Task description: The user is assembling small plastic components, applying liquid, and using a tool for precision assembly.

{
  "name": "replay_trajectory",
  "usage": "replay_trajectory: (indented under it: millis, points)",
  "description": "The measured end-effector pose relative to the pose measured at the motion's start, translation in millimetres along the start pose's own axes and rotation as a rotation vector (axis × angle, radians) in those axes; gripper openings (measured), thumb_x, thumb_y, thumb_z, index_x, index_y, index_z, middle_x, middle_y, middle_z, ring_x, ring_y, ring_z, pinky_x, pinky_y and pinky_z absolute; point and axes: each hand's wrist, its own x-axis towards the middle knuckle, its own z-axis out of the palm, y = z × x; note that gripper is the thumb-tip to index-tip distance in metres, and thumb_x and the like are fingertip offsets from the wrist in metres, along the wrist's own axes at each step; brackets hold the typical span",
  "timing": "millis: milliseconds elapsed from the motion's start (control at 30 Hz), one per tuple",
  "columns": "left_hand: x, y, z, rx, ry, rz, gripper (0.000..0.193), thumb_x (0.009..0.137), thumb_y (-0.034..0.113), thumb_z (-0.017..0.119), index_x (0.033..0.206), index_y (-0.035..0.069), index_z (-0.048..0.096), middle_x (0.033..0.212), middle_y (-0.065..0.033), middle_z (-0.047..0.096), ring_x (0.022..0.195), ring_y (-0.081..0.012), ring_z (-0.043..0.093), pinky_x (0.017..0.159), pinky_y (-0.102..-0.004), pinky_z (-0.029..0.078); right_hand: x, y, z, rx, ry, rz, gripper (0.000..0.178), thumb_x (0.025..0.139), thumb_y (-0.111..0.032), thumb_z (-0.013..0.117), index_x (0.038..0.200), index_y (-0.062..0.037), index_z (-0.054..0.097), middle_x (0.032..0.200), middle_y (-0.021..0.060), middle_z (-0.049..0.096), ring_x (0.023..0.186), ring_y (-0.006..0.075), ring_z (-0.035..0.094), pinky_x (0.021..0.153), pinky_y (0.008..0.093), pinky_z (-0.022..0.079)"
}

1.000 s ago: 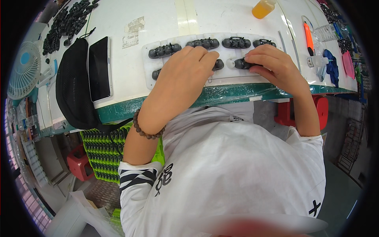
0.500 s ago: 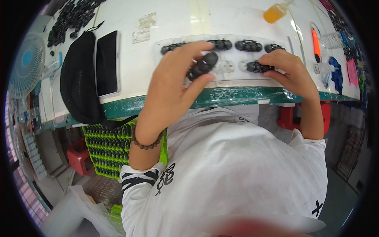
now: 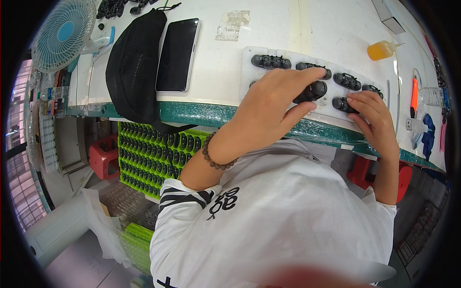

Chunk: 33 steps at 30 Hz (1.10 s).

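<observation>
With left hand [image 3: 271, 100], pinching one rounded black part [image 3: 315, 90] above the white tray [image 3: 246, 72]; with right hand [image 3: 379, 115], pinching a front-row part [image 3: 342, 104]; leaving four back-row parts [image 3: 271, 62] sitting untouched.

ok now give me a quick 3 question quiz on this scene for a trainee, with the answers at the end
1. What does the left hand hold?
2. True or false: the phone lies between the black pouch and the white fixture.
3. The liquid in the bottle is:
a) blue
b) orange
c) green

Key:
1. A black rounded part.
2. True.
3. b
</observation>
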Motion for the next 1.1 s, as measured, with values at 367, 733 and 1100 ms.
replay_trajectory:
  millis: [367, 733, 1100]
  points:
    - [3, -6, 4, 0.452, -0.113, 0.306, 0.03, 0.068, -0.006, 0.063, 0.091, 0.011, 0.071, 0.129, -0.0128, 0.055, 0.1, -0.0293, 0.058, 0.084, -0.0371, 0.048, 74, 1, 10, -0.182, 0.091, -0.089, 0.035, 0.082, -0.011, 0.069, 0.115, -0.0058, 0.063, 0.109, 0.0116, 0.066, 0.105, 0.0297, 0.061, 0.088, 0.0397, 0.049]
    - [-4, -9, -7, 0.145, 0.008, 0.037, 0.016, 0.077, -0.008, 0.067, 0.09, 0.0, 0.064, 0.117, -0.018, 0.062, 0.095, -0.029, 0.067, 0.073, -0.0329, 0.056, 102, -18, 17, -0.052, -0.178, -0.113, 0.044, 0.076, -0.005, 0.071, 0.119, -0.0063, 0.062, 0.1, 0.0128, 0.066, 0.097, 0.0305, 0.062, 0.086, 0.0396, 0.05]
    - [-3, -2, -1, 0.097, -0.026, -0.011, 0.016, 0.074, -0.009, 0.066, 0.086, 0.002, 0.065, 0.104, -0.0132, 0.065, 0.09, -0.0283, 0.066, 0.073, -0.0325, 0.054, 108, -13, -25, 0.396, 0.008, 0.229, 0.037, 0.078, 0.001, 0.067, 0.114, -0.0068, 0.065, 0.089, 0.0022, 0.061, 0.079, 0.0116, 0.054, 0.073, 0.0252, 0.045]
